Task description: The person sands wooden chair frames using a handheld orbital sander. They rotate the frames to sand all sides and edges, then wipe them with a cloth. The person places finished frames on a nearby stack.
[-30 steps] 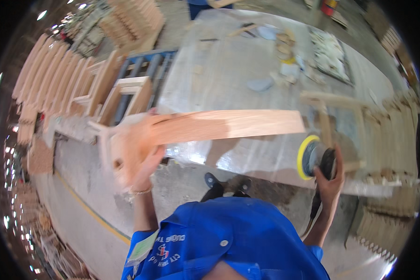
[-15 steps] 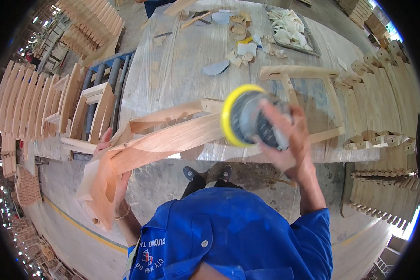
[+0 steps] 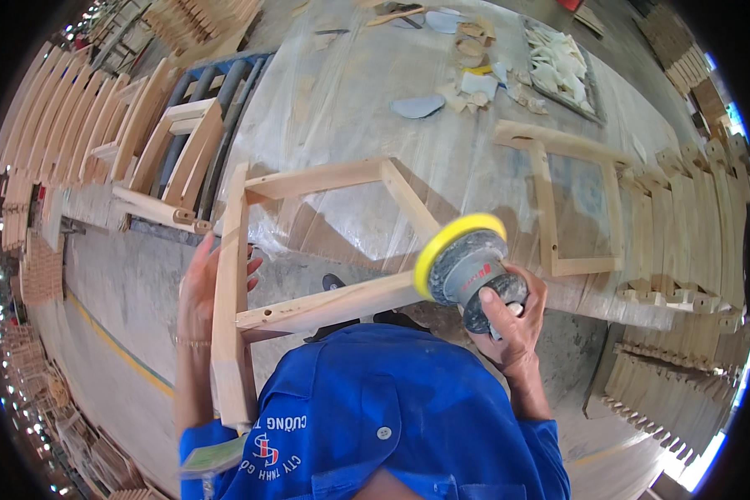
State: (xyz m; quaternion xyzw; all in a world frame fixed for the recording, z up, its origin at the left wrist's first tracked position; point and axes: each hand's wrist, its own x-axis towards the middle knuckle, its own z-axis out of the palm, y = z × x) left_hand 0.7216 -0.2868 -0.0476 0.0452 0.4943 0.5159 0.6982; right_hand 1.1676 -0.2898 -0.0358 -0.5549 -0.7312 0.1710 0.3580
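A pale wooden frame (image 3: 333,307) with a long leg-like side piece is in front of me, its far part over the table and its near part over the floor by my shirt. My left hand (image 3: 200,287) cradles the long side piece from beneath, its fingers showing on either side of the wood. Gripped in my right hand (image 3: 517,325) is a grey and black hand-held sander (image 3: 475,267) with a yellow pad rim. The pad is tipped up at the right end of the near rail; whether it touches the wood I cannot tell.
A plastic-covered table (image 3: 333,100) carries a second wooden frame (image 3: 575,267) at right. Sanding scraps (image 3: 417,107) and a tray of pale pieces (image 3: 592,108) lie farther back. Stacked wooden parts (image 3: 692,225) line the right; more frames (image 3: 171,167) stand on the left by rollers (image 3: 225,125).
The frame has turned from standing on edge to lying flatter, its long side piece now at left. My right hand has brought the sander lower and nearer to me.
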